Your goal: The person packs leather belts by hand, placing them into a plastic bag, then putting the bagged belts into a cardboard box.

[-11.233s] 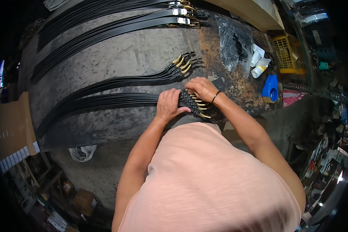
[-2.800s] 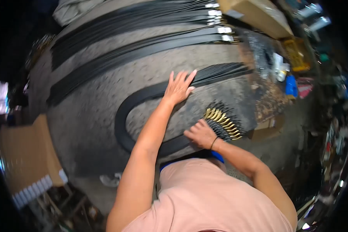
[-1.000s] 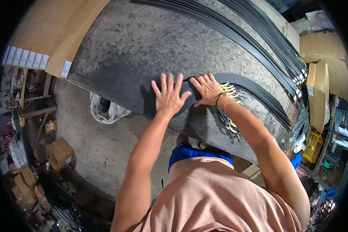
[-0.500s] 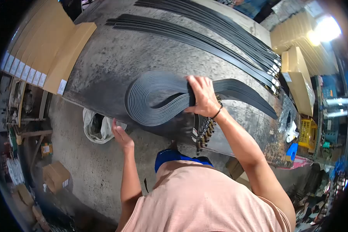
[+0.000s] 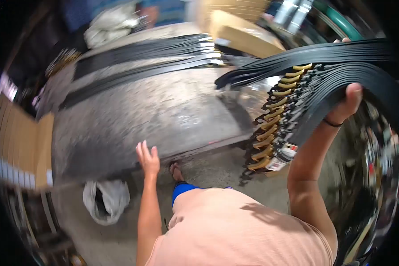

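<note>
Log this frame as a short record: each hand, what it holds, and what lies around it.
Right hand: gripped around a bundle of long black belts with gold metal buckles, held in the air, buckles hanging down
Left hand: open, empty, at the near edge of the worn grey table
On table: rows of flat black belts at the far side
Nearby: brown cardboard box beyond them; white bag on the floor

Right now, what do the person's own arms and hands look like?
Both arms are bare below a peach-pink shirt. The left hand and right hand wear no gloves. A thin dark band circles the right wrist.
</note>
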Motion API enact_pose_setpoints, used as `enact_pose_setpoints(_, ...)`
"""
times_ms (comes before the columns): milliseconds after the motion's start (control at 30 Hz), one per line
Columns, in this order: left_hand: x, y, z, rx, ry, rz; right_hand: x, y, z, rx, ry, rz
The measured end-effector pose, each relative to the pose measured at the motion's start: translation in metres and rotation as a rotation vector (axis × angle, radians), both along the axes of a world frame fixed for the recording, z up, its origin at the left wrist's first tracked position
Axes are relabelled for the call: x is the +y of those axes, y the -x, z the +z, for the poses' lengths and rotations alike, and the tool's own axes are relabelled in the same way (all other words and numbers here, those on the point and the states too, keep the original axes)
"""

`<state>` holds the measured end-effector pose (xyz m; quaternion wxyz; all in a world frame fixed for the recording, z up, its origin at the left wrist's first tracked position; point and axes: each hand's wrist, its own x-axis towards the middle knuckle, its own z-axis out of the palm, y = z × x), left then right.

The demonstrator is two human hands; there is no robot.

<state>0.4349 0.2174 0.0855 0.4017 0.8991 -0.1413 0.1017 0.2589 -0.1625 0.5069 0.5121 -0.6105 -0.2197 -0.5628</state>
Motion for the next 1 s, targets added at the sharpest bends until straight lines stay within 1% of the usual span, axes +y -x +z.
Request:
enact_pose_setpoints(67, -0.022, 0.004, -0.016, 0.057, -0.118, -0.028, -0.009, 0.078, 0.025, 0.058, 0.022, -0.212)
enact_pose_setpoints(100, -0.035, 0.005, -0.023, 0.038, -0.107, -0.096, -0.024, 0.113, 0.022, 0.043, 0.031, -0.281)
enact_pose_setpoints(133, -0.042, 0.005, -0.031, 0.091, -0.221, -0.094, -0.047, 0.157, 0.022, 0.038, 0.031, -0.336)
enact_pose_setpoints(167, -0.051, 0.006, -0.037, 0.143, -0.338, -0.076, -0.070, 0.211, 0.021, 0.035, 0.030, -0.376)
enact_pose_setpoints(200, -0.061, 0.008, -0.041, 0.132, -0.337, -0.101, -0.097, 0.274, 0.022, 0.033, 0.029, -0.407)
enact_pose_setpoints(233, -0.073, 0.016, -0.035, 0.170, -0.418, -0.140, -0.115, 0.322, 0.020, 0.032, 0.025, -0.426)
enact_pose_setpoints(267, -0.087, 0.020, -0.034, 0.206, -0.503, -0.183, -0.104, 0.326, 0.013, 0.031, 0.019, -0.450)
enact_pose_setpoints(300, -0.103, 0.024, -0.029, 0.235, -0.625, -0.234, -0.116, 0.383, 0.009, 0.031, 0.011, -0.472)
enact_pose_setpoints(333, -0.119, 0.027, -0.028, 0.225, -0.632, -0.245, -0.134, 0.445, 0.004, 0.031, 0.001, -0.492)
enact_pose_setpoints(367, -0.137, 0.028, -0.030, 0.182, -0.629, -0.327, -0.137, 0.461, 0.001, 0.031, -0.007, -0.511)
enact_pose_setpoints(400, -0.156, 0.030, -0.030, 0.141, -0.624, -0.407, -0.128, 0.455, 0.002, 0.033, -0.016, -0.528)
enact_pose_setpoints(433, -0.178, 0.029, -0.029, 0.103, -0.546, -0.485, -0.116, 0.445, -0.010, 0.033, -0.023, -0.544)
enact_pose_setpoints(467, -0.200, 0.025, -0.032, 0.092, -0.547, -0.492, -0.127, 0.488, -0.015, 0.030, -0.028, -0.559)
enact_pose_setpoints(533, -0.252, 0.014, -0.031, -0.037, -0.217, -0.651, -0.092, 0.415, -0.030, 0.018, -0.041, -0.571)
enact_pose_setpoints(567, -0.280, 0.009, -0.022, -0.056, -0.218, -0.641, -0.099, 0.429, -0.037, 0.004, -0.045, -0.567)
enact_pose_setpoints(600, -0.312, 0.002, -0.011, -0.045, -0.138, -0.682, -0.096, 0.399, -0.043, -0.016, -0.046, -0.559)
enact_pose_setpoints(633, -0.343, -0.010, 0.000, -0.032, -0.059, -0.727, -0.082, 0.342, -0.043, -0.032, -0.048, -0.554)
enact_pose_setpoints(667, -0.373, -0.027, 0.011, -0.047, -0.059, -0.721, -0.091, 0.327, -0.040, -0.042, -0.051, -0.552)
enact_pose_setpoints(700, -0.403, -0.043, 0.023, -0.146, 0.012, -0.759, -0.078, 0.279, -0.037, -0.049, -0.054, -0.554)
enact_pose_setpoints(733, -0.437, -0.062, 0.037, -0.242, 0.084, -0.795, -0.086, 0.258, -0.030, -0.053, -0.056, -0.555)
enact_pose_setpoints(800, -0.505, -0.109, 0.075, -0.387, 0.135, -0.732, -0.095, 0.198, -0.012, -0.048, -0.065, -0.559)
enact_pose_setpoints(833, -0.541, -0.138, 0.093, -0.440, 0.174, -0.728, -0.113, 0.183, 0.000, -0.039, -0.072, -0.563)
enact_pose_setpoints(867, -0.578, -0.163, 0.110, -0.492, 0.212, -0.725, -0.120, 0.144, 0.013, -0.029, -0.081, -0.568)
enact_pose_setpoints(900, -0.607, -0.174, 0.143, -0.509, 0.152, -0.693, -0.127, 0.108, 0.025, -0.021, -0.087, -0.573)
enact_pose_setpoints(933, -0.635, -0.184, 0.176, -0.523, 0.092, -0.660, -0.144, 0.087, 0.037, -0.010, -0.092, -0.577)
enact_pose_setpoints(1000, -0.699, -0.224, 0.200, -0.528, -0.069, -0.668, -0.177, 0.043, 0.060, 0.007, -0.104, -0.591)
